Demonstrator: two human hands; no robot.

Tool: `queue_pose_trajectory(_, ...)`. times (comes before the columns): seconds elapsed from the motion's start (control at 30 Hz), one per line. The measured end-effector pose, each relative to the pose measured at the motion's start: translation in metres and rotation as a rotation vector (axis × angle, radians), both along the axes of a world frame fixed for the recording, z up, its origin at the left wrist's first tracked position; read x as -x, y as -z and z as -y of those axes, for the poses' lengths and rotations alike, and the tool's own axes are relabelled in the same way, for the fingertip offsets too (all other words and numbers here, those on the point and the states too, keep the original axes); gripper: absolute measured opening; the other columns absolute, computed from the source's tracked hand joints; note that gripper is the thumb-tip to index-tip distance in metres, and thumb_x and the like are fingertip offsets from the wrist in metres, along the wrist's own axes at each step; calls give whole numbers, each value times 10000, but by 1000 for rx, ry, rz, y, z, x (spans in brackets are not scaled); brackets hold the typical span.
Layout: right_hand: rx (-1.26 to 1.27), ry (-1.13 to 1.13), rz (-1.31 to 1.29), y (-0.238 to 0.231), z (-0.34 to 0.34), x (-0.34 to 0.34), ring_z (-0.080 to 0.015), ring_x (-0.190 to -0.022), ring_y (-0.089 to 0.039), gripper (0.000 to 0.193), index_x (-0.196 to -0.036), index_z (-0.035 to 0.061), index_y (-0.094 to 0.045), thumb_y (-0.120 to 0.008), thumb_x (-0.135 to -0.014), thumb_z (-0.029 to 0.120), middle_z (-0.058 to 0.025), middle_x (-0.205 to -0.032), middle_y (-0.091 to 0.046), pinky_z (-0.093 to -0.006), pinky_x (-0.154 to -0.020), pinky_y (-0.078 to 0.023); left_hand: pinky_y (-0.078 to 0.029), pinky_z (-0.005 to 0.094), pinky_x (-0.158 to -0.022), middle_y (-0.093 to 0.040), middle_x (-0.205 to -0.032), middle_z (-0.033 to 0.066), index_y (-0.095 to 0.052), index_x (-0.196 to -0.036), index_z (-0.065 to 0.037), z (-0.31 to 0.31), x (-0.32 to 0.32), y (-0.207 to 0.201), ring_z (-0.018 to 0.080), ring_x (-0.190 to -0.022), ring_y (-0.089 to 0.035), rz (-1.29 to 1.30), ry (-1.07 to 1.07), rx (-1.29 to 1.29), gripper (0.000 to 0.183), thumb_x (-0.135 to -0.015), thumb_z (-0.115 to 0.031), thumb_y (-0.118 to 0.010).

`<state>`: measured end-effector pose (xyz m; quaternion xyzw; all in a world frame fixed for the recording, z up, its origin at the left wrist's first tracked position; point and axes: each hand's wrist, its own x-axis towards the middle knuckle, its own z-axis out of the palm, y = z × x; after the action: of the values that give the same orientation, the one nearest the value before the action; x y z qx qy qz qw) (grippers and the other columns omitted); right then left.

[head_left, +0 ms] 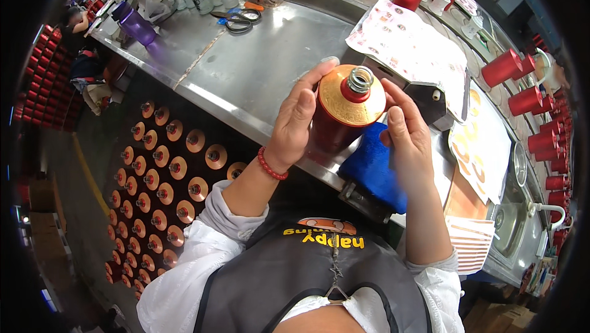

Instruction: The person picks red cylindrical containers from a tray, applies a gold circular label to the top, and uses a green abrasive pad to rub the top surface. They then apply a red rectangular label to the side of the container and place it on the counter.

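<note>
Between my palms is a dark red bottle (335, 133) with a gold embossed shoulder and an uncapped glass neck, tilted slightly at the table's front edge. My left hand (301, 114) is closed around its left side, thumb raised and a red bead bracelet at the wrist. On the opposite side, my right hand (409, 133) presses its fingers against the bottle, the thumb standing clear of it. Right beneath the right hand sits a blue padded cloth rest (376, 170), partly covered by that hand. The lower part of the bottle is mostly hidden.
Many similar bottles (165, 193) stand on the lower left. On the metal table (246, 68) lie black scissors (239, 20) and a purple drinking bottle (135, 24). A dark box (427, 99), label sheets (476, 142) and a sink (509, 228) are rightward. Red bottles (501, 67) line a curved conveyor.
</note>
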<state>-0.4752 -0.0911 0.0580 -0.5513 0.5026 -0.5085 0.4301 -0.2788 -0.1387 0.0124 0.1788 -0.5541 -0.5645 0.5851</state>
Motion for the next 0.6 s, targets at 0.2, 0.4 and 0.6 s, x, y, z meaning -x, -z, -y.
queue_pose_trajectory(0.2, 52, -17, -98, 4, 7, -3, -173, -1077, -551, 456, -1362, -12, -561, -605, -1010, 274, -92, -1128, -579, -312, -979, -435, -351, 336, -1130, -498, -1421, 134, -360, -1476, 27, -3, 7, -23, 189, -1312, -482, 127, -2, -59, 602, -1019, -315, -552)
queue_pose_trajectory(0.4, 28, -25, -88, 0, 7, -3, -173, -1068, -551, 463, -1342, -23, -569, -634, -991, 272, -96, -1135, -583, -314, -975, -438, -384, 328, -1105, -510, -1399, 132, -369, -1465, 25, 1, 2, -25, 182, -1290, -500, 258, -37, -27, 600, -978, -229, -611)
queue_pose_trajectory(0.6, 14, -17, -83, -5, 11, -6, -167, -1054, -559, 459, -1299, -24, -587, -677, -961, 273, -101, -1143, -599, -315, -971, -444, -386, 328, -1104, -511, -1396, 133, -366, -1465, 22, 2, 1, -24, 182, -1285, -503, 277, -31, -20, 629, -964, -231, -650)
